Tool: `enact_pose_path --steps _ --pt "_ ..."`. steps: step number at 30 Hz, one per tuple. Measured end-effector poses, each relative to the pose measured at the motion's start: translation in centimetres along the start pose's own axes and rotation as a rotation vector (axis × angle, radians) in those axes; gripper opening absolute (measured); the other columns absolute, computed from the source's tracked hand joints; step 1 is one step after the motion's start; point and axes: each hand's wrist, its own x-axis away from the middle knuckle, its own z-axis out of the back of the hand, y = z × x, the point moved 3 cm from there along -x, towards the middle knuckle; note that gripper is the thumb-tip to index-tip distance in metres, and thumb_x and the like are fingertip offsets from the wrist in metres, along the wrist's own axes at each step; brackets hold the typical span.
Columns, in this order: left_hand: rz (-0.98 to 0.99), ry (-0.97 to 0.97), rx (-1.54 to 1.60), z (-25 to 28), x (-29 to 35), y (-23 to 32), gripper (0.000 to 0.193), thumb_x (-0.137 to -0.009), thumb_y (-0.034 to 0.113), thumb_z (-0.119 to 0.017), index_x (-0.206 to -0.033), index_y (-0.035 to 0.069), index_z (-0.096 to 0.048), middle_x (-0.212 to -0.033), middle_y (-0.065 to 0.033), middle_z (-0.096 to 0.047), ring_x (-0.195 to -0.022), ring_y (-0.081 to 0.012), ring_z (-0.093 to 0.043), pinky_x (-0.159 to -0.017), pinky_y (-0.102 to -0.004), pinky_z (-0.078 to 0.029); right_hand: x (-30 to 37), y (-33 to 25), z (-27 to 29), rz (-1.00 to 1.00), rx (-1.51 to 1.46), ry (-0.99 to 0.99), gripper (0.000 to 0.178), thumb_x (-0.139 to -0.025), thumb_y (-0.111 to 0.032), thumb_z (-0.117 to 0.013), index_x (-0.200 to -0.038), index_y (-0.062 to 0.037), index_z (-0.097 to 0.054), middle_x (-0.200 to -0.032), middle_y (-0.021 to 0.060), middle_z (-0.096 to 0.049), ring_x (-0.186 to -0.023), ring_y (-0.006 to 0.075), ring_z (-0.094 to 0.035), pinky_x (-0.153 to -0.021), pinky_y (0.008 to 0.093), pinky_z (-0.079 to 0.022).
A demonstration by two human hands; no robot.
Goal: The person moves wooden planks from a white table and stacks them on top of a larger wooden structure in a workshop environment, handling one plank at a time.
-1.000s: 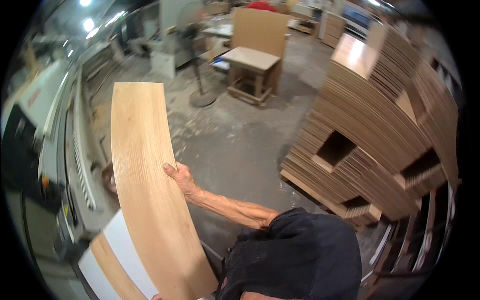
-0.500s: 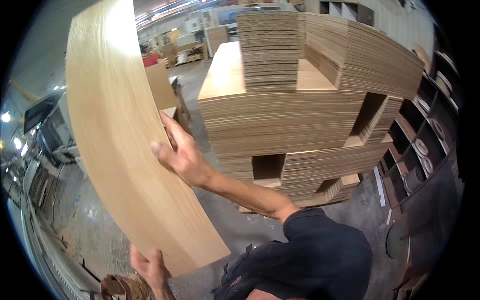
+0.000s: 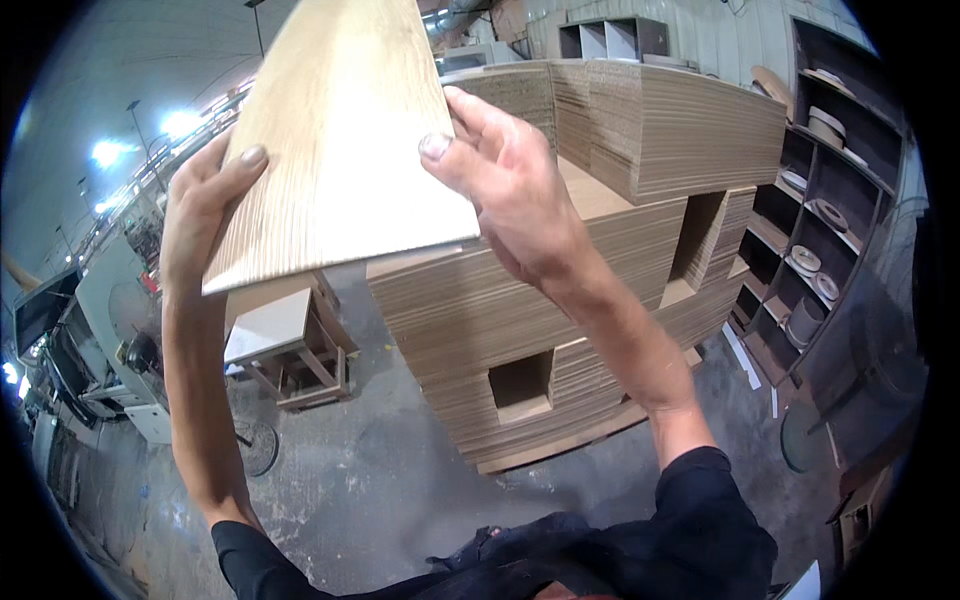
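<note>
Both my hands hold up a long, pale wood-grain board [image 3: 335, 140], its near end toward me and its far end running out past the top of the view. My left hand [image 3: 205, 200] grips the left edge, thumb on the upper face. Along the right edge, my right hand [image 3: 515, 185] is closed on it, thumb also on top; its other fingers are partly behind the board. Beyond and to the right rises a big stack of similar boards [image 3: 480, 320], laid in crossing layers with square gaps. The raised board hides part of the stack's upper left.
A dark shelf rack [image 3: 800, 220] with rolls of edging stands on the right. At left is a small wooden stand [image 3: 300, 350] with a white top, near a machine [image 3: 130, 330]. A white strip [image 3: 741, 355] lies on the floor by the rack.
The board has swung from upright on my left to raised in front of me, its end tilted toward me. My left hand has moved up from the lower end to its left edge.
</note>
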Motion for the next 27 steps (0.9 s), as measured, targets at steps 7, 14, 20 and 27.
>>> enact_pose_path --steps 7,14,20,27 --pt "0.147 -0.067 0.286 -0.5 -9.5 -4.5 0.044 -0.082 0.009 -0.061 -0.116 -0.014 -0.047 -0.093 -0.0226 -0.061 -0.068 -0.0184 -0.067 -0.056 -0.0239 -0.055 0.8 1.0 4.6 -0.015 0.197 0.072 0.064 -0.086 -0.029 -0.058 -0.132 0.0111 -0.038 -0.112 0.0222 -0.058 -0.087 0.0192 -0.062 -0.062 0.0249 -0.053" --pt "0.309 -0.042 0.458 0.3 -15.1 -6.8 0.029 -0.085 0.004 -0.055 -0.108 -0.013 -0.049 -0.095 -0.0219 -0.062 -0.078 -0.0230 -0.067 -0.072 -0.0301 -0.058 7.1 4.8 18.1 0.174 0.638 0.312 0.030 -0.084 -0.014 -0.062 -0.110 0.0014 -0.062 -0.105 0.0140 -0.061 -0.087 0.0173 -0.061 -0.068 0.0249 -0.053" --pt "0.359 0.033 0.305 -3.0 -17.2 -8.1 0.023 -0.079 0.004 -0.060 -0.097 -0.007 -0.054 -0.085 -0.0160 -0.062 -0.068 -0.0195 -0.065 -0.068 -0.0292 -0.057 8.8 12.4 29.3 -0.129 0.999 0.359 0.023 -0.081 -0.015 -0.064 -0.099 -0.0014 -0.066 -0.097 0.0136 -0.065 -0.085 0.0227 -0.063 -0.068 0.0335 -0.055" --pt "0.493 0.146 0.178 -5.6 -21.4 -10.6 0.018 -0.077 0.002 -0.059 -0.092 -0.007 -0.054 -0.081 -0.0177 -0.061 -0.062 -0.0211 -0.064 -0.059 -0.0281 -0.057 8.3 14.9 30.4 -0.087 1.247 0.201 0.023 -0.074 -0.016 -0.068 -0.093 -0.0039 -0.067 -0.086 0.0098 -0.065 -0.085 0.0278 -0.059 -0.076 0.0374 -0.049"
